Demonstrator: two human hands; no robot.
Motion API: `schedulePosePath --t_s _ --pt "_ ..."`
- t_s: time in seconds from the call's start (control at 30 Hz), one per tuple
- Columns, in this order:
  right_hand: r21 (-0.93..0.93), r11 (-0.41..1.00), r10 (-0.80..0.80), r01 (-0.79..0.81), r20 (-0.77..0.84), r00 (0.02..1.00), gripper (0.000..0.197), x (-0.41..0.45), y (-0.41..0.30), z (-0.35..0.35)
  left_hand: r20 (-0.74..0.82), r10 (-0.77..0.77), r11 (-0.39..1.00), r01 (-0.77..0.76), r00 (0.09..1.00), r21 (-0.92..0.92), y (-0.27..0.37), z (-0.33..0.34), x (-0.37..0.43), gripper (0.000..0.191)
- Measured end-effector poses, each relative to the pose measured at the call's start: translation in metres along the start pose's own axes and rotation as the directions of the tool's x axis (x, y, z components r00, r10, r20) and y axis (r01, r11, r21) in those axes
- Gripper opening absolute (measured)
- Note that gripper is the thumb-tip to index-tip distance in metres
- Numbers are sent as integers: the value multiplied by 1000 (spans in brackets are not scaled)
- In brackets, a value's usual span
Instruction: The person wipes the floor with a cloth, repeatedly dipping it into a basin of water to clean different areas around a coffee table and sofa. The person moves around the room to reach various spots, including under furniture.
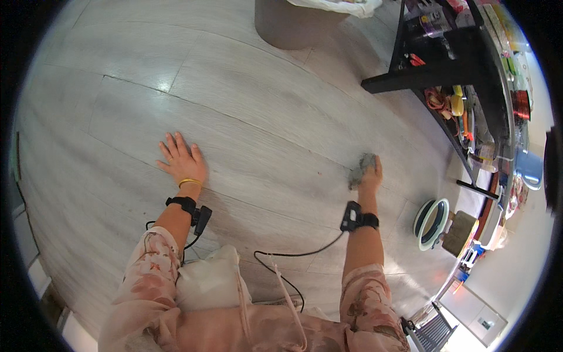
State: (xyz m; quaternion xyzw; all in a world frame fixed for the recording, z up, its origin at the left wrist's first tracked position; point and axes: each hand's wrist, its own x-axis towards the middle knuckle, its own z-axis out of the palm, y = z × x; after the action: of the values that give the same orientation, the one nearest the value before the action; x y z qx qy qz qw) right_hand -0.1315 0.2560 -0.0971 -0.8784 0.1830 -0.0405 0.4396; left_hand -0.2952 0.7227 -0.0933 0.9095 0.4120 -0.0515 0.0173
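Observation:
My left hand [182,163] rests palm down on the grey wood-look floor [246,145], its fingers spread and holding nothing. Out to the right, my right hand [372,176] grips a crumpled grey cloth [363,169] against the floor. Part of the cloth is hidden under the fingers. A gold bracelet [190,181] circles my left wrist. Both forearms carry black strapped devices, the left device [200,218] and the right device [354,216]. A black cable [281,254] runs from the right one towards my body.
A grey-brown bin [294,24] with a white liner stands ahead. To the right is a black-framed table [422,79] with a cluttered lower shelf. A collapsible basin [433,224] sits beside a small stool [459,233]. A dark chair [431,330] is at the lower right.

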Motion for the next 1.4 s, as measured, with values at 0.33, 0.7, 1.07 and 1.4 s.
schedulePosePath --t_s 0.33,0.7,1.07,1.4 --pt "-277 661 -470 697 571 673 38 -107 -83 87 -82 0 997 5 997 72 -16 11 -2 57" --pt "-202 974 -68 99 155 986 47 -105 40 -85 -66 -20 998 24 998 65 -15 8 -1 57" --pt "-556 715 -162 424 458 874 66 -191 -106 107 -65 -30 997 34 997 62 -10 -4 -2 56" --pt "-330 575 -249 749 801 545 68 -222 -124 93 40 111 993 -109 993 -51 -34 -7 -21 59"
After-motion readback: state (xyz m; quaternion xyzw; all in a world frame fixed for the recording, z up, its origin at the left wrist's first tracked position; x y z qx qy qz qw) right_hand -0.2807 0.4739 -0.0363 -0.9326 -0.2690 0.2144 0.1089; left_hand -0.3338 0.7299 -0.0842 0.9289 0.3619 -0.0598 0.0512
